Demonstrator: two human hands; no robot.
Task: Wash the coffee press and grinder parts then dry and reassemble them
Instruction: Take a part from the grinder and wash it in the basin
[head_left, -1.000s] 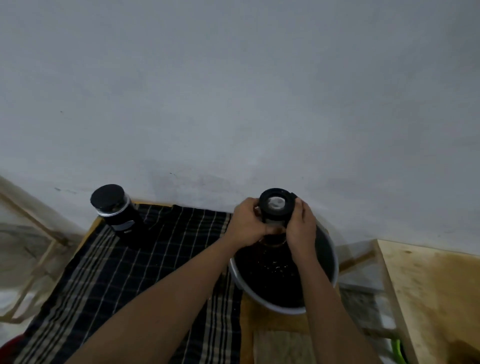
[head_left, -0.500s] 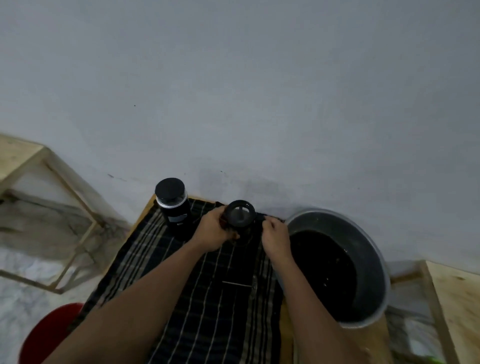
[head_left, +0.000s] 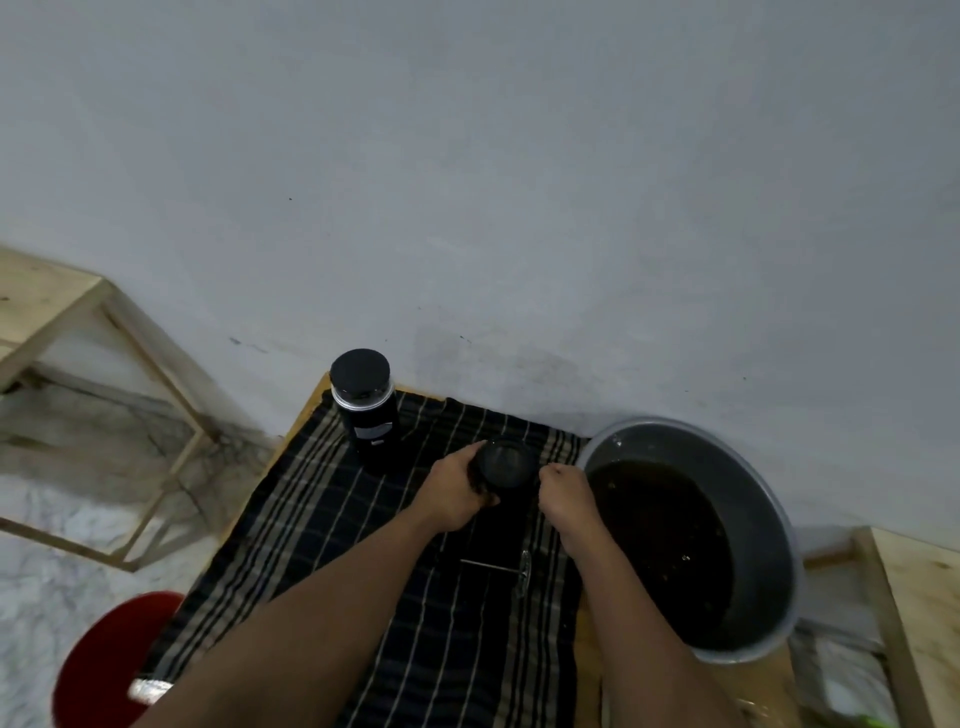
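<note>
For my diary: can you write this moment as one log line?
press: upright over cloth | left hand: grips press | right hand: curled beside press, grip unclear | basin: dark water, right of cloth

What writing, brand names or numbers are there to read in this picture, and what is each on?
Nothing here can be read outright.
Black jar: a pale label on its side, too small and blurred to read.
Red bucket: a pale smear near its rim, blurred; may not be writing.
Coffee press, checked cloth, grey basin: no writing shows.
</note>
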